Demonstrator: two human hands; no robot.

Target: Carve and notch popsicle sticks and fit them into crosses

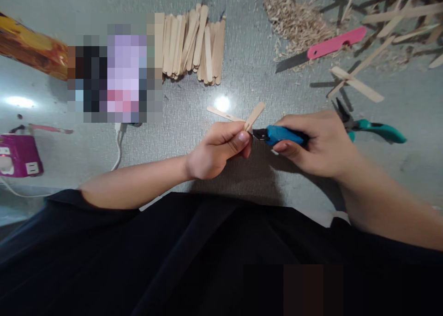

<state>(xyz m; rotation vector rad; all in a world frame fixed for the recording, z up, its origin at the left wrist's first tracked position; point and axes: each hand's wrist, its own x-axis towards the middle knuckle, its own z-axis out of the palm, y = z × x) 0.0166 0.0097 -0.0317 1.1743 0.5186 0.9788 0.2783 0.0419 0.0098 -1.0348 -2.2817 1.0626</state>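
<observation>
My left hand (pixel 221 150) is closed, pinching a wooden craft stick (pixel 255 115) between thumb and fingers. The stick slants up to the right and has a small slit near my thumb. Behind it, a second craft stick (pixel 224 114) with a small slot points up to the left; whether the two are joined I cannot tell. My right hand (pixel 314 143) is wrapped round a blue-handled cutter (pixel 282 134). Its dark tip points left, close beside my left fingertips and the stick; whether it touches the wood is unclear.
Craft sticks (pixel 188 44) lie piled at the back. Wood shavings (pixel 297 23) and a pink-handled saw (pixel 335 44) lie back right, near crossed sticks (pixel 356 80). Teal-handled pliers (pixel 380 128) are beyond my right hand. A white cable (pixel 118 147) and purple power socket (pixel 24 154) are left.
</observation>
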